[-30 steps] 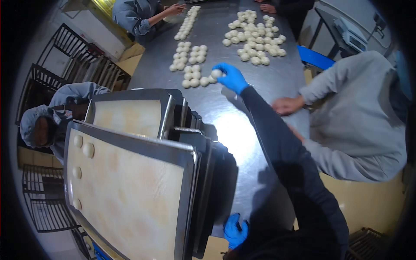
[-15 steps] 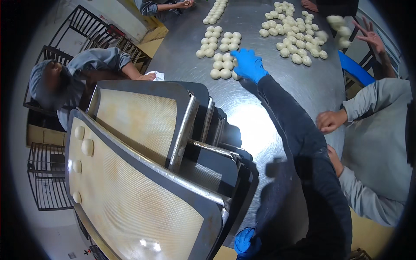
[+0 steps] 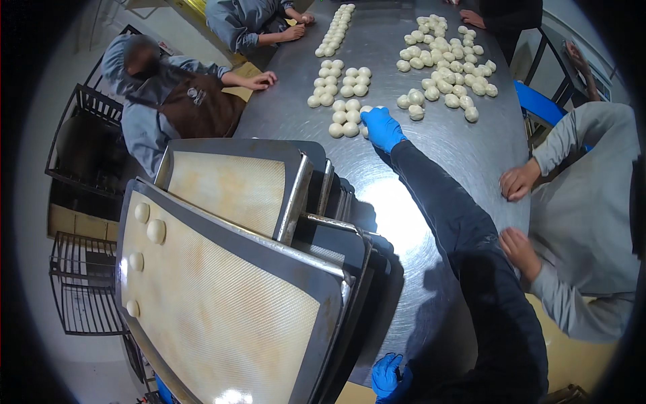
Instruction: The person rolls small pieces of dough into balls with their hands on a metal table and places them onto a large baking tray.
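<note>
My right hand (image 3: 382, 129), in a blue glove, reaches far across the steel table. Its fingers are curled over a dough ball at the right edge of a small block of dough balls (image 3: 345, 118); the hand partly hides that ball. Low in the picture, by the near table edge, my left hand (image 3: 387, 375) is also gloved in blue. Its fingers are curled in, and whatever they might hold is hidden. Left of my right arm stands a stack of trays with mesh mats; the front tray (image 3: 222, 296) carries several dough balls (image 3: 156, 231) along its left side.
More dough blocks (image 3: 327, 82) and a row (image 3: 335, 30) lie beyond my right hand. A loose dough pile (image 3: 447, 64) spreads at the far right. Co-workers stand at the left (image 3: 178, 101), far end and right (image 3: 585, 209), some with hands on the table (image 3: 464, 222).
My right hand's fingers have drawn in from spread to curled at the block. Balls that were blurred in the air are gone, and more balls lie at the pile's near-left edge. The view has shifted.
</note>
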Tool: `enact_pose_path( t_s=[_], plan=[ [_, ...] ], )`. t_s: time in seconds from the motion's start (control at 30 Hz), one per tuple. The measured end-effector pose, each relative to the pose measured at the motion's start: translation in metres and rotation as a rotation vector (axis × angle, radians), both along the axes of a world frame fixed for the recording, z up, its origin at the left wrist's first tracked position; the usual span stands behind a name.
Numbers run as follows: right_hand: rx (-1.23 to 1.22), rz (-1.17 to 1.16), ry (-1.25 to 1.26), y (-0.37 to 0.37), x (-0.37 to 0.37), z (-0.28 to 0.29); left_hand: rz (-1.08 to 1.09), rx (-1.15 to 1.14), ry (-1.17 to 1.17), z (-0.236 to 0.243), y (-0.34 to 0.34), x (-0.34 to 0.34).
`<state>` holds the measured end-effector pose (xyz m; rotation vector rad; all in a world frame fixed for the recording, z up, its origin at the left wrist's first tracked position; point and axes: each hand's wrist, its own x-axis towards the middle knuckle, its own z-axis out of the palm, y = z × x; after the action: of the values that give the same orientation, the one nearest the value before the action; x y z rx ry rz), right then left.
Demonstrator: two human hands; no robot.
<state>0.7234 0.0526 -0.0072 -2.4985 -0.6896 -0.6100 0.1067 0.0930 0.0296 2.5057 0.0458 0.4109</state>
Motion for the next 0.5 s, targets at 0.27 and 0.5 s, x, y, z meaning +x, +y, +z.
enact_pose_path(
  t_s=[0.27, 0.5],
  plan=[
    [-0.107, -0.138, 0.002, 0.001, 0.01, -0.007, 0.066, 0.1, 0.047, -0.057, 0.005, -0.03],
    [0.017, -0.343, 0.219, -0.002, -0.01, 0.058, 0.145, 0.177, -0.003, -0.05, 0.0, -0.023]
  ],
)
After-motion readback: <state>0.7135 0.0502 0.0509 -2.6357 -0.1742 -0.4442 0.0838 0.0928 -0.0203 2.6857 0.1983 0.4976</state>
